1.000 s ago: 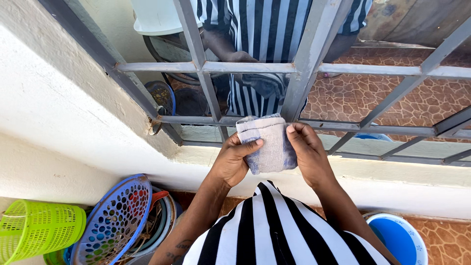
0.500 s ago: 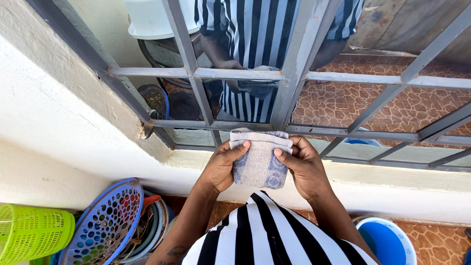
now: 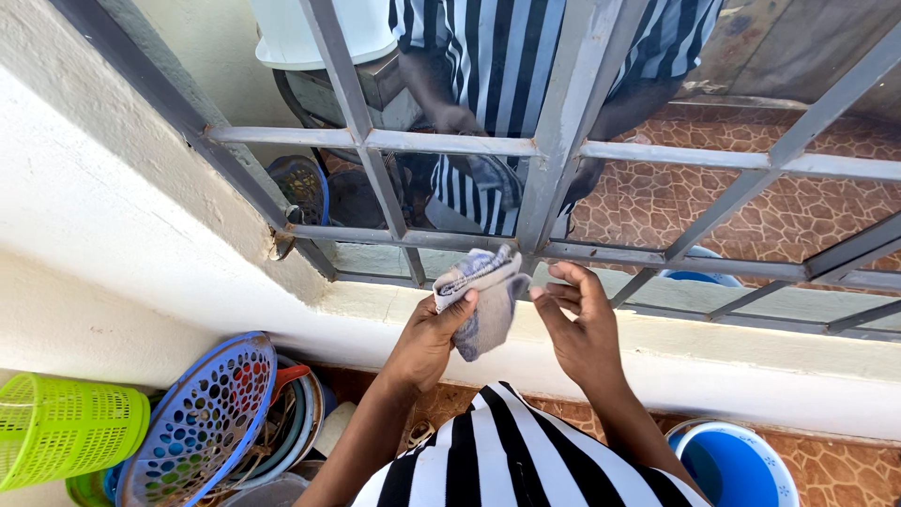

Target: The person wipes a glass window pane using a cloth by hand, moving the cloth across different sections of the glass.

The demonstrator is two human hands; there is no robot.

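The left hand [image 3: 427,340] has its thumb and fingers pinched shut on the upper edge of a grey-and-blue cloth [image 3: 481,299], which hangs crumpled and half bunched from that grip, just in front of the window sill [image 3: 751,340]. The right hand [image 3: 584,329] is beside the cloth with fingers loosely spread and curled, holding nothing; whether a fingertip brushes the fabric I cannot tell. The cloth sits near the lower bar of the grey window grille [image 3: 554,141], not yet pressed to the metal or the glass, so by the look of it the wiping is not under way at this spot and the cloth is only being readied. Down at the left lie a blue perforated basket [image 3: 202,422] and a green basket [image 3: 66,427]; at the near right stands a blue-and-white bucket [image 3: 751,460].
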